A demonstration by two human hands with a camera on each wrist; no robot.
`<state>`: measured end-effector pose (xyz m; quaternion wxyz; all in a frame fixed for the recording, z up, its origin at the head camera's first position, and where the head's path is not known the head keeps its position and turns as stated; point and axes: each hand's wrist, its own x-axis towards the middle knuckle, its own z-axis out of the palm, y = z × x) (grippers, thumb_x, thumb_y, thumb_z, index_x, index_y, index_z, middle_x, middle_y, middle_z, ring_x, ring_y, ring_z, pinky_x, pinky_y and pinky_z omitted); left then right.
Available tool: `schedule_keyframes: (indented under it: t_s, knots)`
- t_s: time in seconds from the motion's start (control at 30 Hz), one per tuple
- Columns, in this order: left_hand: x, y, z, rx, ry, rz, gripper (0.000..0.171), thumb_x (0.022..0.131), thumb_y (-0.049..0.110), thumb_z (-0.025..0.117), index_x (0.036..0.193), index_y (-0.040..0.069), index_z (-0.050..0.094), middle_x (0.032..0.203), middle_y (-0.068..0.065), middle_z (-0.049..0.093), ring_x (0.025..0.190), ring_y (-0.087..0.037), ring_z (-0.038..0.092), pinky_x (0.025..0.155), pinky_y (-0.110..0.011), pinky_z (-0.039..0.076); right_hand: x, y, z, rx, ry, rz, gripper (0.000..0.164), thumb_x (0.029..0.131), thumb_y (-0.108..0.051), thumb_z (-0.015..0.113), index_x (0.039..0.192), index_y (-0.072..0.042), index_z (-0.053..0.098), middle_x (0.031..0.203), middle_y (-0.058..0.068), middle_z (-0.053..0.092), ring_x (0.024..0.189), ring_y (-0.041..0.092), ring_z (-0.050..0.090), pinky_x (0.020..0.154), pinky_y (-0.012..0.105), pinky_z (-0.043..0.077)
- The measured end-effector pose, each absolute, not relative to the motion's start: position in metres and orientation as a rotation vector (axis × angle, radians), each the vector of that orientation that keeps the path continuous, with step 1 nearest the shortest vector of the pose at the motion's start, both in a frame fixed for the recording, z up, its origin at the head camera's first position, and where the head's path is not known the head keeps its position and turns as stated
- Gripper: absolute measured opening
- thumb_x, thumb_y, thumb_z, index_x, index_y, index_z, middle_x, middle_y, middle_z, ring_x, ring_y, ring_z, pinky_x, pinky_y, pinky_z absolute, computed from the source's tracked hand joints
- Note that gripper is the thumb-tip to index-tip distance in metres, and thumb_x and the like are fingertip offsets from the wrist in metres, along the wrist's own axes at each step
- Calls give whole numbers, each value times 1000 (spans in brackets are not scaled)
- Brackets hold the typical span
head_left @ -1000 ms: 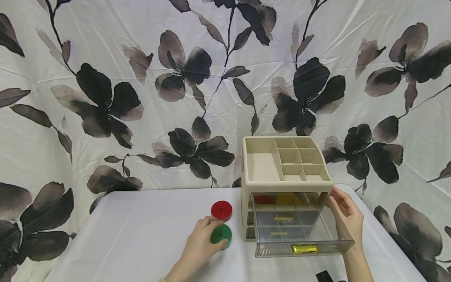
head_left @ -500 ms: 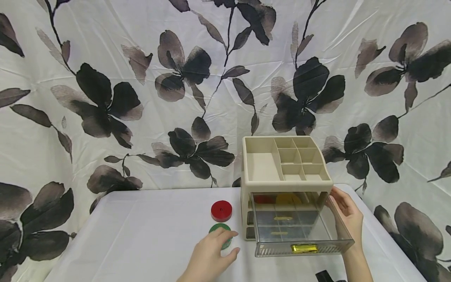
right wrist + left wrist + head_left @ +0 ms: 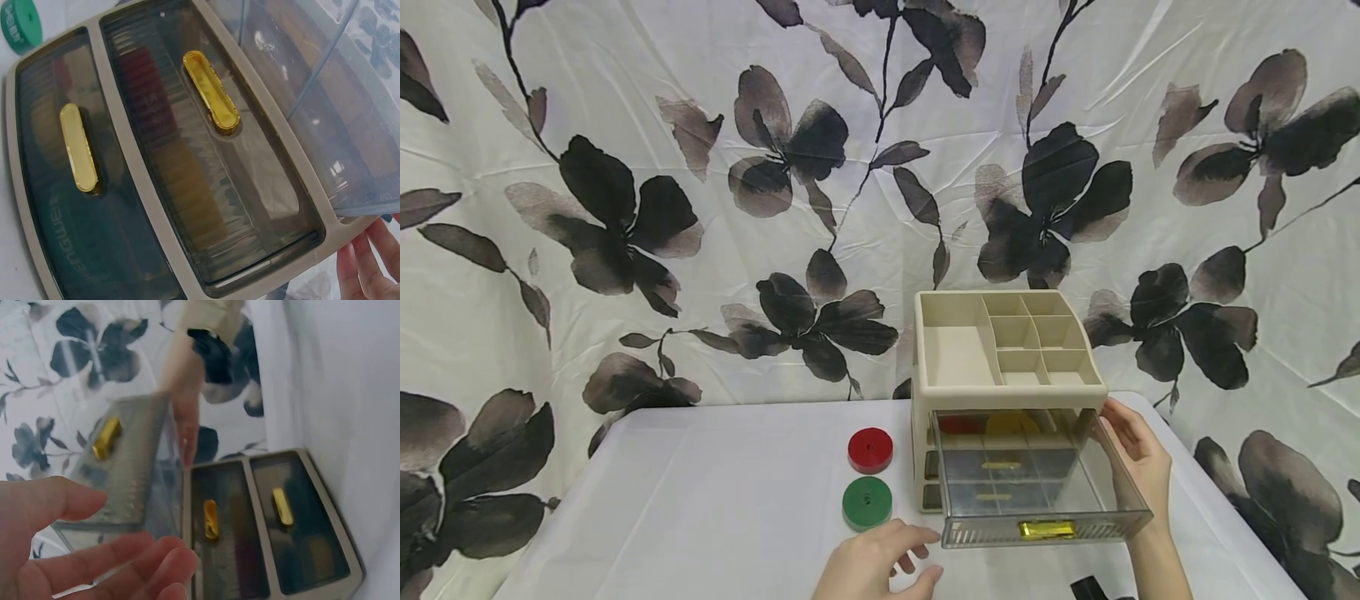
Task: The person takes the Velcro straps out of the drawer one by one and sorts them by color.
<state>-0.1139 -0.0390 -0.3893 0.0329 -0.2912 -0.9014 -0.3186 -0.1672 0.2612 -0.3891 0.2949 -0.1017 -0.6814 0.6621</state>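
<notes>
A cream organizer (image 3: 1011, 390) stands on the table, its transparent top drawer (image 3: 1045, 500) pulled out. My left hand (image 3: 880, 562) is off the drawer's front left corner, fingers loosely bent and nothing in them. In the left wrist view, the left fingers (image 3: 144, 556) overlap the drawer front with its gold handle (image 3: 107, 439). My right hand (image 3: 1138, 454) touches the organizer's right side beside the open drawer, its fingers (image 3: 369, 265) along the frame edge. Left of the organizer lie a red disc-shaped roll (image 3: 870, 450) and a green disc-shaped roll (image 3: 867, 502) with white lettering on its side.
Two closed lower drawers (image 3: 94, 162) with gold handles show red, yellow and green things through their tinted fronts. A black object (image 3: 1090, 587) lies at the front edge of view. A floral cloth (image 3: 700, 208) hangs behind the white table (image 3: 715, 500).
My left hand has released the green roll and moved right and toward me, to the drawer's front corner. The green roll now shows fully, slightly shifted. My right hand stays in place.
</notes>
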Motion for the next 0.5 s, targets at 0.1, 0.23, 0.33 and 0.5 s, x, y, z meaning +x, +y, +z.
schedule_keyframes:
  t_s: [0.1, 0.23, 0.33, 0.5]
  knots:
    - [-108, -36, -386, -896, -2785, -979, 24, 87, 36, 66, 100, 18, 72, 76, 13, 66, 61, 10, 51, 52, -9, 39, -167, 262, -390, -273, -1819, 1759, 34, 93, -6, 60, 127, -3, 58, 107, -17, 63, 102, -7, 60, 83, 4, 47]
    - [-103, -34, -381, -897, -2757, -1014, 20, 88, 36, 65, 94, 18, 72, 74, 14, 67, 60, 11, 50, 52, -7, 38, -167, 262, -390, -263, -1823, 1759, 34, 93, -5, 60, 127, -3, 58, 107, -17, 63, 102, -7, 60, 83, 4, 47]
    - [-100, -34, -377, -959, -2721, -1047, 19, 90, 35, 64, 96, 19, 72, 77, 13, 68, 63, 11, 53, 54, -4, 40, -167, 261, -390, -248, -1820, 1759, 34, 92, -4, 60, 127, -3, 58, 108, -16, 64, 102, -7, 61, 83, 5, 48]
    - [-99, -27, -375, -1168, -2638, -1178, 22, 93, 31, 61, 107, 16, 69, 88, 7, 72, 73, 10, 60, 61, -1, 43, -166, 260, -389, -226, -1807, 1763, 34, 92, -3, 59, 126, -1, 58, 108, -15, 64, 102, -6, 61, 84, 6, 48]
